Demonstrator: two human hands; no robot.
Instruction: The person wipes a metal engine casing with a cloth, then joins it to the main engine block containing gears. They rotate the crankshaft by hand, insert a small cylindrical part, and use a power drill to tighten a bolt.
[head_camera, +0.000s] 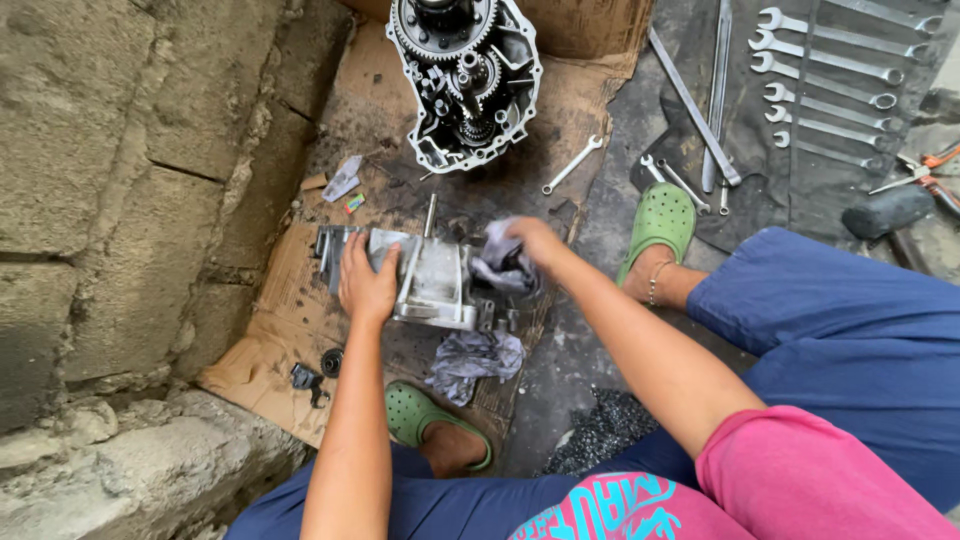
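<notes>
A grey metal engine case half lies on oily cardboard in front of me. My left hand presses flat on its left side and holds it. A grey rag is bunched in my right hand, which pushes it against the case's right end. Another crumpled grey rag lies just below the case. Further away stands the other engine half, open, with its gears showing.
A rough stone wall runs along the left. Several wrenches lie on a dark mat at upper right, with one loose wrench on the cardboard. My feet wear green clogs. Small black parts sit at the cardboard's lower left.
</notes>
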